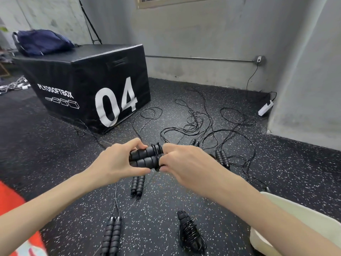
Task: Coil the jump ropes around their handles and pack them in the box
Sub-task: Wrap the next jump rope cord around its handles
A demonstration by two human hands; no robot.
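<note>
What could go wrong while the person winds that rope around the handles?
1. The left hand grips only the end of the paired handles, while the right hand works the coil. If either grip slips, the loops may spring loose.
2. The loose ropes on the floor lie tangled together, so a hard pull might tighten a knot or drag other handles along.
3. The finished bundle lies near the person and might get knocked and come undone.

Handles [143, 157]: matt black ribbed foam. Ropes [195, 122]: thin, glossy black cord. Plyo box [88, 85]: black vinyl, slight sheen. Floor [55, 154]: rough speckled rubber. Wall [203, 34]: matt grey plaster. Backpack [42, 41]: navy cloth.
</note>
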